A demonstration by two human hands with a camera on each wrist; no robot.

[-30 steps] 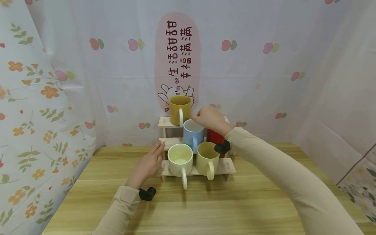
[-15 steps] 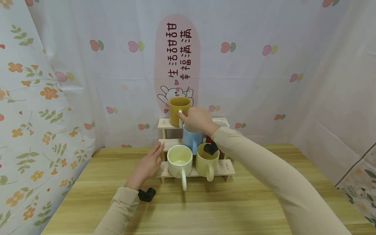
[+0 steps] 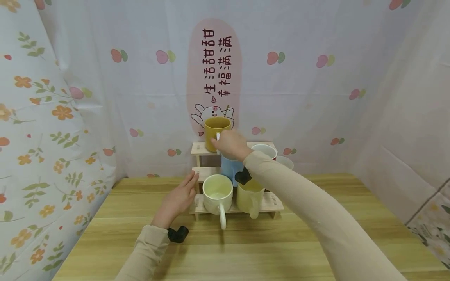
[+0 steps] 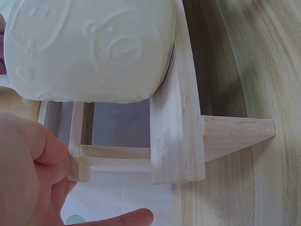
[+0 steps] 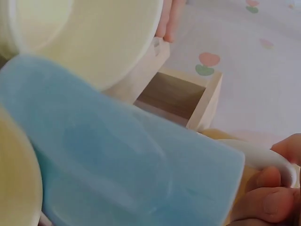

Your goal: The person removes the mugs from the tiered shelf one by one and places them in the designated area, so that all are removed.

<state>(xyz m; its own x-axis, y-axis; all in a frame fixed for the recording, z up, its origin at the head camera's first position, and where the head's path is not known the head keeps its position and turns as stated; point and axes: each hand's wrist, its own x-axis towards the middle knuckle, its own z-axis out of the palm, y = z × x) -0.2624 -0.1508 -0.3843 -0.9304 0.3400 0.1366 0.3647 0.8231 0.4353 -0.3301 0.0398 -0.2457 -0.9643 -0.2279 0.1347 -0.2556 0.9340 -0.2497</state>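
My right hand (image 3: 230, 144) grips the white handle (image 5: 256, 153) of a mustard mug (image 3: 212, 134), which stands on the top tier of a three-tier wooden rack (image 3: 201, 148). At the rack's left side my left hand (image 3: 177, 201) holds the end of the middle tier, its fingers bent against the wood in the left wrist view. A blue mug (image 3: 229, 171) stands on the middle tier, partly hidden by the right hand. On the bottom tier stand a pale green mug (image 3: 218, 191) and a light yellow mug (image 3: 247, 199).
Behind the right sleeve show a white-lined red mug (image 3: 265, 149) and another white cup (image 3: 285, 160), both mostly hidden. The rack stands on a wooden table (image 3: 225, 253) against a printed cloth backdrop (image 3: 299, 109).
My right hand has moved left from above the blue and red mugs to the mustard mug's handle and taken hold of it. The left hand keeps its place on the rack.
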